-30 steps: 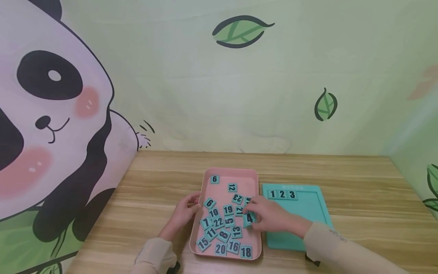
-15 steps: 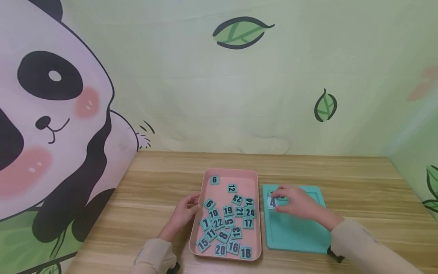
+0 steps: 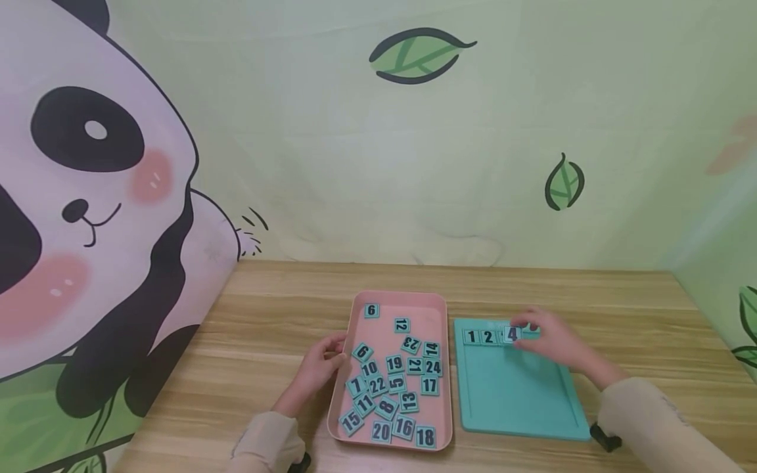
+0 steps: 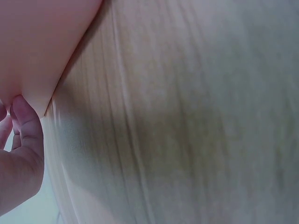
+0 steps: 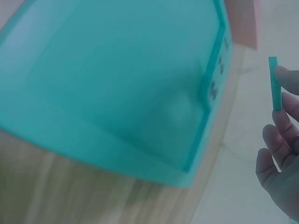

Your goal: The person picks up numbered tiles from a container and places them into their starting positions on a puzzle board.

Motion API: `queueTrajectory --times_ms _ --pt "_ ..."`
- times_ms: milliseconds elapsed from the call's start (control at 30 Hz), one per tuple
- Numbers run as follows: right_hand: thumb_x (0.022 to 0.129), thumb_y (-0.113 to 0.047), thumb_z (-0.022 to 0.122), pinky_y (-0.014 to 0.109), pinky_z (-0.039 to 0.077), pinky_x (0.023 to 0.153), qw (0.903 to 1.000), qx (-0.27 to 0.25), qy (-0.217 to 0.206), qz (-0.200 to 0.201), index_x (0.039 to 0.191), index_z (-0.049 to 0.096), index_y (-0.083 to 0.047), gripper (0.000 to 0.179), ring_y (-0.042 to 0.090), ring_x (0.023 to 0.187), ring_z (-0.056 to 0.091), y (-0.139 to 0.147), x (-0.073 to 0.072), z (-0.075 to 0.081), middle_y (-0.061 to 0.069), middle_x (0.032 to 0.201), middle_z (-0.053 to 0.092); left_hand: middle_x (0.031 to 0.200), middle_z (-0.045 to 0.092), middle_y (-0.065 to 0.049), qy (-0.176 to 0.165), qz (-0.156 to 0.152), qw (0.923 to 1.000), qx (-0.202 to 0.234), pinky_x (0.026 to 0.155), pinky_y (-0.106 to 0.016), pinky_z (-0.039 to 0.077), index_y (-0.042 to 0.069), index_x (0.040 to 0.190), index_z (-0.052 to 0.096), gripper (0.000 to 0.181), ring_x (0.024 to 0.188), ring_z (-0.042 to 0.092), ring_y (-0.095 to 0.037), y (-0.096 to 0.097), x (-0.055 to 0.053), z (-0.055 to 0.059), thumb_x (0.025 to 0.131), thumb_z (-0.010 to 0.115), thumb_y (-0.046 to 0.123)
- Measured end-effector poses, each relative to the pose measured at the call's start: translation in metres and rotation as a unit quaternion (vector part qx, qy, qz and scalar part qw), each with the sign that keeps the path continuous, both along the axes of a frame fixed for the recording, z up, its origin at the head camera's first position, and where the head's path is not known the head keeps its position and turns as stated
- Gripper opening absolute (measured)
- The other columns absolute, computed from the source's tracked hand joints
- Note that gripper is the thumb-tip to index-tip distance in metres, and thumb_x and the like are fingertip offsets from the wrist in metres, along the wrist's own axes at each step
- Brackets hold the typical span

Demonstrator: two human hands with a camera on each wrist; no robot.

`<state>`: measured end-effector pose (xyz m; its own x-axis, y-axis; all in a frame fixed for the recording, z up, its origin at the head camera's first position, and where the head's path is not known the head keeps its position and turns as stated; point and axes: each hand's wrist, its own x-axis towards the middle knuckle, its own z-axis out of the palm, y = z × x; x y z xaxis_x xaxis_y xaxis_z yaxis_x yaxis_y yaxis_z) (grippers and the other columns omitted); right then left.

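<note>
A teal number tile marked 4 (image 3: 512, 335) is pinched between thumb and fingers of my right hand (image 3: 556, 338), above the top row of the teal board (image 3: 514, 394). The right wrist view shows this tile (image 5: 275, 84) edge-on, raised off the board. Tiles 1 (image 3: 471, 337) and 2 (image 3: 487, 337) lie side by side in that row; tile 3 is mostly hidden behind the held tile. My left hand (image 3: 319, 364) grips the left rim of the pink tray (image 3: 408, 300). In the left wrist view, its fingers (image 4: 28, 126) touch the tray's wall.
Inside the tray several loose number tiles lie at mixed angles, among them tile 12 (image 3: 401, 325) and tile 18 (image 3: 425, 436). Tray and board stand close together on a wooden table (image 3: 284, 295). Behind it rises a panda-print backdrop (image 3: 331, 164).
My right hand has taken tile 4 out of the tray and carried it right, over the board to beside tile 3. My left hand stays at the tray's rim.
</note>
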<state>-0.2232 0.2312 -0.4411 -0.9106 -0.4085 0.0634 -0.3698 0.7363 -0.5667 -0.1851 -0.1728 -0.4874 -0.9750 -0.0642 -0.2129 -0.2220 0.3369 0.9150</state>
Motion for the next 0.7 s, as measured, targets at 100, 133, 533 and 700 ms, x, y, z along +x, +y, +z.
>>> queueTrajectory --times_ms 100,133,533,700 --pt "0.073 -0.012 0.067 0.031 0.046 0.067 0.9999 0.004 -0.005 -0.011 0.104 0.061 -0.003 0.032 0.024 0.087 0.051 0.008 -0.003 -0.005 0.009 0.096 0.057 0.106 0.05 -0.013 -0.004 0.002 1.0 -0.001 0.077 -0.031 0.049 0.007 0.123 0.049 0.036 0.097 0.052 -0.022 0.0 0.0 0.0 0.087 0.048 0.003" --pt "0.073 -0.012 0.067 0.032 0.046 0.067 0.9998 0.007 -0.008 -0.015 0.104 0.061 -0.003 0.032 0.024 0.087 0.051 0.01 -0.005 -0.007 0.009 0.096 0.056 0.106 0.05 -0.013 -0.005 0.003 1.0 -0.002 0.076 -0.031 0.049 0.007 0.123 0.049 0.036 0.097 0.051 -0.022 0.0 0.001 0.0 0.087 0.048 0.003" --pt "0.075 -0.01 0.064 0.044 0.046 0.077 0.9969 0.074 -0.013 -0.024 0.103 0.06 -0.001 0.029 0.027 0.09 0.054 0.022 -0.014 -0.035 0.009 0.095 0.055 0.106 0.05 -0.013 -0.008 0.005 0.9999 0.004 0.075 -0.03 0.048 0.007 0.124 0.048 0.037 0.095 0.051 -0.022 0.0 0.0 -0.001 0.087 0.047 0.003" --pt "0.075 -0.01 0.064 0.047 0.045 0.077 0.9959 0.083 -0.001 -0.035 0.103 0.061 -0.001 0.03 0.03 0.092 0.053 0.02 -0.015 -0.04 0.013 0.098 0.054 0.106 0.05 -0.012 -0.009 0.006 0.9999 0.003 0.077 -0.03 0.048 0.008 0.124 0.048 0.037 0.096 0.05 -0.021 0.0 0.0 -0.001 0.087 0.047 0.003"
